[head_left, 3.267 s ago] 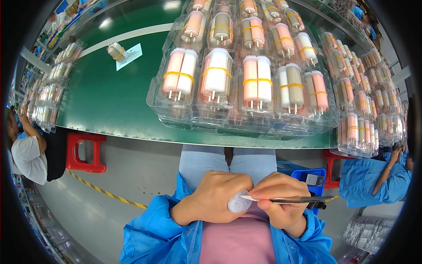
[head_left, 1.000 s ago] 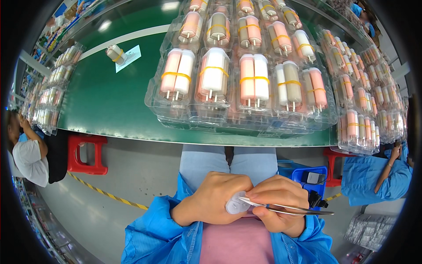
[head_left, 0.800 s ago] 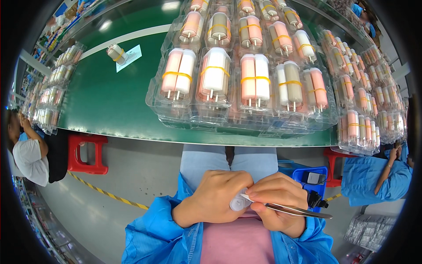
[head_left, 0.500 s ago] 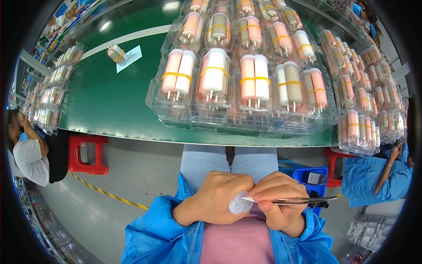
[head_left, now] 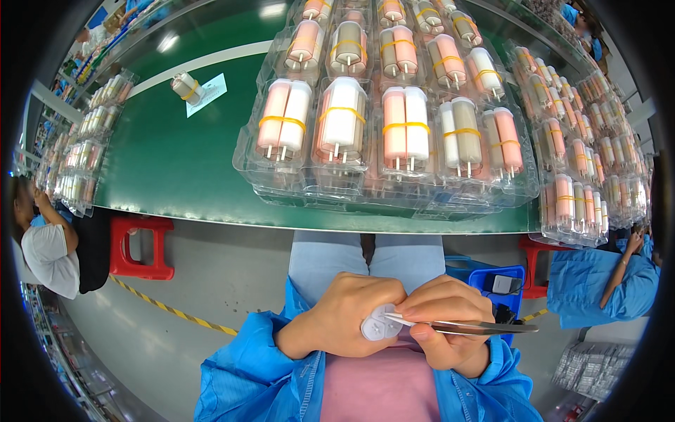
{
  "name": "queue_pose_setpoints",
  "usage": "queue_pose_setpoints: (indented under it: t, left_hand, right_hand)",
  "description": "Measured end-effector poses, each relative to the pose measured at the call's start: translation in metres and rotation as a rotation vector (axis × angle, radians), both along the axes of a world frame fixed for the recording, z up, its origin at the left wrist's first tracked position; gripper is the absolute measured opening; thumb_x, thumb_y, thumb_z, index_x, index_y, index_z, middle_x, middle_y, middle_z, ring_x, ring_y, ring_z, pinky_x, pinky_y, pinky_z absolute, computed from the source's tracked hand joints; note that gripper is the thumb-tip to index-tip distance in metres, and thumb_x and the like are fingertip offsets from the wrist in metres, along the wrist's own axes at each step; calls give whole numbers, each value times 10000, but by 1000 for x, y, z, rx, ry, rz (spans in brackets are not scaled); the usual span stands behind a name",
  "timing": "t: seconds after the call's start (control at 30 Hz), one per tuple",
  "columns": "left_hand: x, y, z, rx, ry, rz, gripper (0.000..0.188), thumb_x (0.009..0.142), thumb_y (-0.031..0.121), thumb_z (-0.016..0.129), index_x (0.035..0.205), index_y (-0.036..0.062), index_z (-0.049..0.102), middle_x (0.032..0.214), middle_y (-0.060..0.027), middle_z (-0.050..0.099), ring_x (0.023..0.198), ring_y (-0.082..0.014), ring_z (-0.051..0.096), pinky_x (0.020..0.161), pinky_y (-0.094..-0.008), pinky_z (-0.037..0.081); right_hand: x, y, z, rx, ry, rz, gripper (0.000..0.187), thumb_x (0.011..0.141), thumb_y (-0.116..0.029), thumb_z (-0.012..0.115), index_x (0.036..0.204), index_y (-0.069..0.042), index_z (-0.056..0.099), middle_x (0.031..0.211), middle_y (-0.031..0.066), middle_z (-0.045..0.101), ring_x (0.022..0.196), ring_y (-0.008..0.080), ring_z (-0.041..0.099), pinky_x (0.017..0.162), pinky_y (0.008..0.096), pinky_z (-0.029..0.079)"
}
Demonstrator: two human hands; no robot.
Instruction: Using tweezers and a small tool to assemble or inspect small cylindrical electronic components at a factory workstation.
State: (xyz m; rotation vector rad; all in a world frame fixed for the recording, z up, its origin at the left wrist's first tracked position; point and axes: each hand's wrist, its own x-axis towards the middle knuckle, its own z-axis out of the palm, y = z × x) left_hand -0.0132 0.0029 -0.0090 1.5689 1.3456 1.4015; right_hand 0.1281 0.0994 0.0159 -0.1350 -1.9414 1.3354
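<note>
Above my lap, my left hand [head_left: 351,313] is closed around a pale white rounded piece [head_left: 377,325], whose flat end with small holes sticks out by the thumb. The rest of that piece is hidden in my fist. My right hand [head_left: 450,320] pinches a pair of metal tweezers [head_left: 485,328] from the right. Their tip rests at the end face of the white piece, close to my left thumb. Whether anything sits between the tweezer tips is too small to tell.
Stacked clear plastic trays [head_left: 246,165] of banded pink, white and grey cylinders stand on the green table [head_left: 176,169]. One banded bundle [head_left: 185,86] lies by a pale card [head_left: 209,95]. A blue bin [head_left: 517,278] is to my right, a red stool [head_left: 140,246] left. Co-workers sit both sides.
The tweezers' handle end has dipped slightly, and their tip has shifted a little left on the white piece. That piece has turned slightly in my left hand.
</note>
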Motion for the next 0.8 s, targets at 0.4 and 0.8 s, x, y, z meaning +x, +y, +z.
queue_pose_setpoints:
  t: [0.4,0.8]
  left_hand:
    - [-1,-1,0,-22,21,14,213,639,79,704,774,69,539,638,-80,550,552,-294,565,467,-360,428]
    - [-2,0,-6,-7,-160,-95,219,606,33,690,738,70,519,616,-70,516,527,-271,532,458,-331,377]
  right_hand:
    - [0,1,-2,-1,-3,10,147,737,-16,726,860,23,654,796,151,672,628,246,640,559,295,520]
    - [1,0,0,-92,26,46,140,749,-17,722,866,29,659,789,146,673,649,243,651,571,295,525]
